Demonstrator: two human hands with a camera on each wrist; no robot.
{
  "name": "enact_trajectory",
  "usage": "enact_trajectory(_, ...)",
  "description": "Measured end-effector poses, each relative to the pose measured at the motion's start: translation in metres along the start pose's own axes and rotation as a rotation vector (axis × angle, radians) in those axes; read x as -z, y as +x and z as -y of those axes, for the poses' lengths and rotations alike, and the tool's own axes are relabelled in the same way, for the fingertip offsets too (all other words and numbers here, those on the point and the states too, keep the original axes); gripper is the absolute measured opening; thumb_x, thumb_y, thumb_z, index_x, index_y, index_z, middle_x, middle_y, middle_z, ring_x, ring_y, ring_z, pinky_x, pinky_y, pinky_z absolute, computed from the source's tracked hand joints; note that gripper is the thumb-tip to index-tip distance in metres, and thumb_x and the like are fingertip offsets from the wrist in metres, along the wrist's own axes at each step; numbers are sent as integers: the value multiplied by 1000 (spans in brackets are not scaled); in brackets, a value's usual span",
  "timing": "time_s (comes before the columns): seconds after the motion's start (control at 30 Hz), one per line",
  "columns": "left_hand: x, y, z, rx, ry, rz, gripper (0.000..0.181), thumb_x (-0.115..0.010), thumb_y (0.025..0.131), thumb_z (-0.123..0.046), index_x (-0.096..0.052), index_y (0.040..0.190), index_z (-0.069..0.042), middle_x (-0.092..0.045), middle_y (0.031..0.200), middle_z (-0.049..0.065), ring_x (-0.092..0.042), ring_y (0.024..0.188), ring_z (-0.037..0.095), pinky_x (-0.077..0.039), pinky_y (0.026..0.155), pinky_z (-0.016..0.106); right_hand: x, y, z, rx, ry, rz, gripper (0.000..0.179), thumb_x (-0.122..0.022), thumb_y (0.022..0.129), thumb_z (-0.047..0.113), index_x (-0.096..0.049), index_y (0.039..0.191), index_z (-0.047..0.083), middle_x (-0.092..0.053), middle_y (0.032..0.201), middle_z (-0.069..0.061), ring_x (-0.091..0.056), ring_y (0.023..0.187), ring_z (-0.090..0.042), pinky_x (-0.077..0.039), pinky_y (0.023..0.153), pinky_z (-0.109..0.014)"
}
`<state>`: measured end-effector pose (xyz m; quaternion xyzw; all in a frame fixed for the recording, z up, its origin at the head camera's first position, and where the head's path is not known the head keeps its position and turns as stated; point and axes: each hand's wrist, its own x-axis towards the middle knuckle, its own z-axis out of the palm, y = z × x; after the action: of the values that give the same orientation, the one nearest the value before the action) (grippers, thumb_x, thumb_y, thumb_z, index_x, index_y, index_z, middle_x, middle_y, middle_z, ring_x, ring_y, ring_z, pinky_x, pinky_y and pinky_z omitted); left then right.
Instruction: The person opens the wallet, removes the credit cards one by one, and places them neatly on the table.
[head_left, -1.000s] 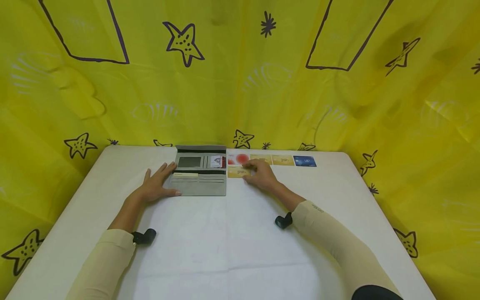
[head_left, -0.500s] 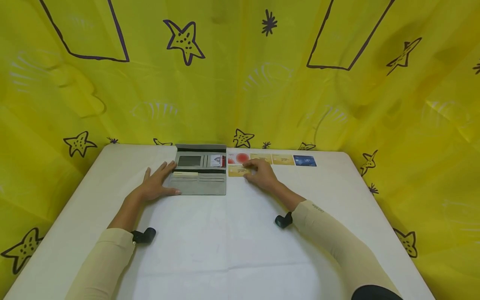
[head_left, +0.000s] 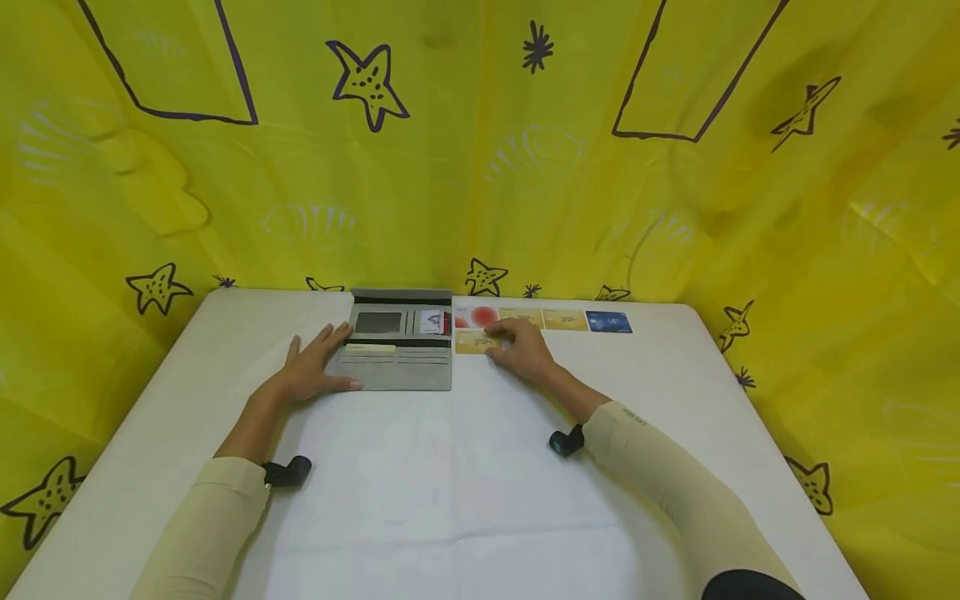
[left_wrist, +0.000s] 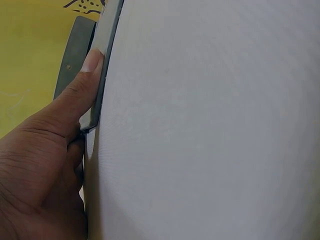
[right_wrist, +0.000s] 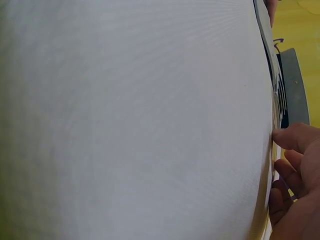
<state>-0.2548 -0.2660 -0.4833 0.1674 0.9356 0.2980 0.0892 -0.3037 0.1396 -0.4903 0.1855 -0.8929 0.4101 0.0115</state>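
A grey wallet (head_left: 420, 379) lies unfolded at the back of the table, with a cream card (head_left: 371, 348) in a lower slot and a picture card (head_left: 432, 322) in an upper one. My left hand (head_left: 311, 371) rests at its left side, fingers spread; the left wrist view shows the thumb (left_wrist: 82, 85) on the wallet's corner. Right of the wallet, my right hand (head_left: 525, 350) holds a gold card (head_left: 472, 342) flat on the table, thumb and forefinger at its right end. Above that card lies a red-and-white card (head_left: 476, 317), partly next to my fingertips.
Along the back edge run another gold card (head_left: 522, 314), partly behind my hand, a further gold card (head_left: 566, 320) and a blue VIP card (head_left: 609, 322). A yellow curtain (head_left: 450, 183) with starfish drawings hangs behind the white table (head_left: 420, 483).
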Motion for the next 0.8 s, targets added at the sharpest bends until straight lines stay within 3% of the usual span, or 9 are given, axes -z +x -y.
enact_trajectory(0.23,-1,-2,2,-32,-8,-31,111,-85,85,-47,-25,165,1,-19,171,26,-6,158,48,16,118,70,0,0,-1,-27,1,-10,41,-86,87,7,-72,126,1,-72,124,-12,-64,117,-29,-51,105,-42)
enact_trajectory(0.43,0,-2,2,-18,-8,-13,108,-84,87,-43,-23,165,0,-17,171,26,-5,158,47,16,118,70,1,1,-3,-35,17,-47,46,-85,87,9,-69,129,0,-68,127,-14,-61,117,-30,-50,105,-43)
enact_trajectory(0.8,0,-2,2,-18,-20,-16,108,-85,87,-40,-23,165,0,-19,171,26,-5,158,47,17,118,68,2,2,1,-49,-46,-33,47,-74,91,9,-66,136,-1,-68,135,-14,-54,131,-32,-40,116,-48)
